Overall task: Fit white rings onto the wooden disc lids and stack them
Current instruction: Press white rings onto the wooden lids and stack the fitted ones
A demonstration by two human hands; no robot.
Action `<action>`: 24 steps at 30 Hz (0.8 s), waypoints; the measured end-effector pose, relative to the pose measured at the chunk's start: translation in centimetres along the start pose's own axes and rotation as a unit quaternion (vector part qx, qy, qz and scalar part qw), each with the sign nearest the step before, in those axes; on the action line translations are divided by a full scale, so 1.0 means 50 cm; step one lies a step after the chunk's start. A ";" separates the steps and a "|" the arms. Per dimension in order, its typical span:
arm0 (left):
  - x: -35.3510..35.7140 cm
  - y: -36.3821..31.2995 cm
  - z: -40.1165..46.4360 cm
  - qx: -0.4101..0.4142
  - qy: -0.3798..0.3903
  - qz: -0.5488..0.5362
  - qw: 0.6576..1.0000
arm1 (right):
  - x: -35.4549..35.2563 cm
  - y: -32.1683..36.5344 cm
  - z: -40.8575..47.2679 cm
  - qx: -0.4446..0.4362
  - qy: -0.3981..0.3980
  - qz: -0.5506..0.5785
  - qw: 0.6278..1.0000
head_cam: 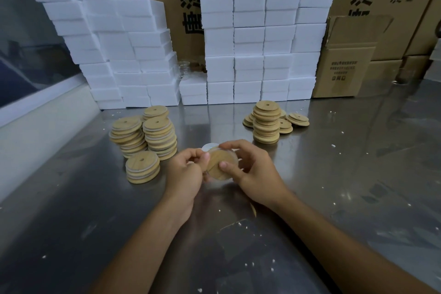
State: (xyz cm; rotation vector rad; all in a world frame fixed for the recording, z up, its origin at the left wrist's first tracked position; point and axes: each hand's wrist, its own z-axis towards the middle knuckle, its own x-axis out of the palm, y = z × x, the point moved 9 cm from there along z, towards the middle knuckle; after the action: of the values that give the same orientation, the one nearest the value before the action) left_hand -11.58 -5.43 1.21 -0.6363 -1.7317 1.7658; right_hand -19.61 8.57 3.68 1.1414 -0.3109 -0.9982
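Both hands hold one wooden disc lid (218, 162) above the middle of the steel table. My left hand (185, 172) pinches its left edge, where a white ring (208, 146) shows around the rim. My right hand (253, 167) grips the lid from the right, thumb pressed on its face. To the left stand several stacks of ringed lids (160, 138), with a short stack (142, 170) nearest my left hand. At the right, a stack of bare wooden lids (266, 124) stands among a few loose ones (298, 119).
The steel table (346, 186) is dotted with white foam crumbs. White foam boxes (260, 55) are piled along the back, cardboard cartons (343, 64) stand at the back right, and a white ledge (35, 122) runs along the left side.
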 end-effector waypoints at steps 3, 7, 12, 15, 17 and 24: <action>0.013 0.024 -0.004 -0.079 0.002 -0.098 0.992 | 0.014 -0.005 0.000 0.010 0.034 0.027 0.999; 0.024 0.009 -0.009 -0.039 0.036 -0.041 0.998 | -0.005 -0.009 0.004 0.010 0.014 0.046 0.999; 0.014 -0.036 -0.010 0.094 0.046 0.158 0.982 | 0.001 -0.018 0.005 0.027 0.030 0.049 0.998; 0.014 -0.040 -0.003 0.111 0.054 0.196 0.973 | 0.006 -0.014 0.003 0.003 0.048 0.006 0.999; 0.013 -0.033 0.001 0.100 0.065 0.216 0.969 | 0.012 -0.007 0.001 -0.020 0.056 -0.039 0.997; 0.019 0.020 0.002 -0.053 0.051 -0.004 0.997 | -0.013 -0.011 0.004 -0.006 -0.007 0.000 1.000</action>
State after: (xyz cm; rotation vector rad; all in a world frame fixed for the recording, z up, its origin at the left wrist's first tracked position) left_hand -12.42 -4.85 0.28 -0.7510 -1.7625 1.6162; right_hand -20.36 8.92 3.45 1.1247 -0.3157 -1.0060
